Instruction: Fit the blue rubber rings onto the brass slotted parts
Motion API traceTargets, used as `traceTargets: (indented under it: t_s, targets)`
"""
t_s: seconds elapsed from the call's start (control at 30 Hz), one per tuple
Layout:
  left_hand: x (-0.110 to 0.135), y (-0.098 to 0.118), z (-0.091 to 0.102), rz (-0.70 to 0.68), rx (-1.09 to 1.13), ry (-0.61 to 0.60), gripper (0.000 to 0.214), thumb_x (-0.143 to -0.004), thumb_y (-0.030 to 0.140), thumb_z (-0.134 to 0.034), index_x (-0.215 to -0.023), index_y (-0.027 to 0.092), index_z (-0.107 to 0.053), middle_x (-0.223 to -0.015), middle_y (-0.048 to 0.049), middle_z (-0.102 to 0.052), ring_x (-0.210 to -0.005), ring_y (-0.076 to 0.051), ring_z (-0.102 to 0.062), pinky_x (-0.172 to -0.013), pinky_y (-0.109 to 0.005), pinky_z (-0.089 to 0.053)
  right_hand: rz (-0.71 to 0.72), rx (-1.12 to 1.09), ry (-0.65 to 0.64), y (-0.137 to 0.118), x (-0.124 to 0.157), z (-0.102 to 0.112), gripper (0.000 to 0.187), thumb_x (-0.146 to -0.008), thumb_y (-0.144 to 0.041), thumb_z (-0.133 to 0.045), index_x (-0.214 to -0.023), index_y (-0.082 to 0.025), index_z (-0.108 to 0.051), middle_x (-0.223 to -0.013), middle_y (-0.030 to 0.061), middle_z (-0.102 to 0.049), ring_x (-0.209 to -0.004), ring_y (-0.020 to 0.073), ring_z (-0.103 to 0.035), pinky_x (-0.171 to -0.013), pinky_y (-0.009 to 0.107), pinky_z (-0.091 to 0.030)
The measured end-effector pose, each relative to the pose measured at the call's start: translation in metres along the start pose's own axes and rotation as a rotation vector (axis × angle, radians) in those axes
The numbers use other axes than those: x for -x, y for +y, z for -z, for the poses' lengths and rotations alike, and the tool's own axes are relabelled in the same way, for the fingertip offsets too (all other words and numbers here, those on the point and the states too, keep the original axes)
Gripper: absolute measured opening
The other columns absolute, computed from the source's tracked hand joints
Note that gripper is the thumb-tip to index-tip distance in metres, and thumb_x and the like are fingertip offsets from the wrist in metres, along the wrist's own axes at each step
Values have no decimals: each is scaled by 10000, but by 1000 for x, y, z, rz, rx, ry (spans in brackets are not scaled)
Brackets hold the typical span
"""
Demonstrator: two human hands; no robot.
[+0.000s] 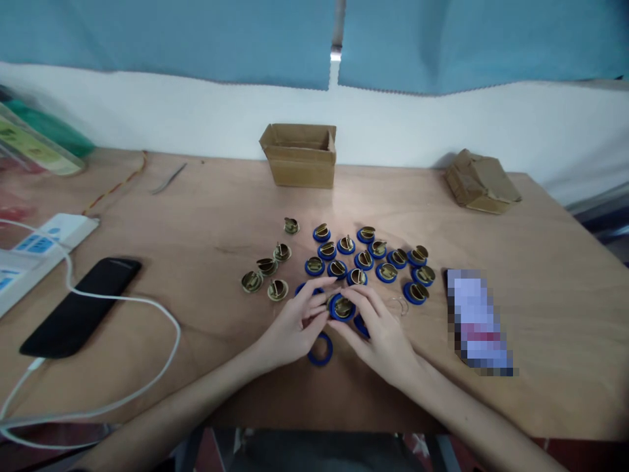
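Note:
My left hand [289,331] and my right hand [386,337] are together near the front of the table. Between their fingertips they hold a round brass-coloured clip piece [343,306] with a blue ring around it. A loose blue ring [329,355] lies just below my left fingers. Several more brass clip pieces in blue rings [364,261] lie beyond my hands, and two others are partly hidden by my fingers. To the left sit several brass clip pieces without blue rings [266,265].
An open cardboard box [302,172] and a crumpled cardboard box [481,183] stand at the back. A phone with a lit, blurred screen [476,321] lies right. A black phone [81,308], a white cable [171,321] and a power strip [73,229] occupy the left.

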State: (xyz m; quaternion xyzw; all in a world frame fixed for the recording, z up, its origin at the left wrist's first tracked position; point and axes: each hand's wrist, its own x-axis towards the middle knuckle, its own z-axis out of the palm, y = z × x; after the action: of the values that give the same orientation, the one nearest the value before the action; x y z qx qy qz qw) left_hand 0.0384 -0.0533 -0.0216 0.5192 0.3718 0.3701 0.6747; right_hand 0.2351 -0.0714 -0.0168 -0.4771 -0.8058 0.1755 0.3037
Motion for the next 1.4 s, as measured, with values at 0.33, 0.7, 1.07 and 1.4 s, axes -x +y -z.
traceTargets:
  t_s: [0.33,0.7,1.07,1.4]
  targets:
    - [-2,2,9,15,336,-78,407,-933,179,-687,-1309,247,-548,-1290,-109,-716,-1170,-215,-710,-986,-269,-555,69,-54,-25,3,-2,3,430,-1005,-293,-605,-1420,-228,-514,-1410,97,-638,-1263,252,-650,-1045,398,-585]
    - [-4,2,10,-37,311,-101,329,-932,108,-674,-1217,233,-568,-1267,-82,-726,-1091,-156,-737,-912,-204,-562,90,-96,-64,1,-1,6,557,-999,-295,-620,-1519,-257,-424,-1480,90,-582,-1253,262,-659,-1004,400,-616]
    - [-2,8,18,-111,147,-78,301,-974,168,-624,-1253,228,-527,-1368,-117,-672,-1320,-218,-615,-1090,-305,-507,-184,-278,62,-3,-7,12,243,-1001,-240,-544,-1241,-217,-573,-1186,102,-710,-1087,248,-705,-959,402,-580]
    - [-2,5,14,-173,147,-66,257,-983,158,-598,-1227,215,-539,-1326,-116,-699,-1282,-209,-645,-1066,-293,-528,-448,-639,-153,-2,-3,7,222,-1036,-402,-492,-1114,-226,-604,-813,9,-698,-543,114,-614,-458,196,-522]
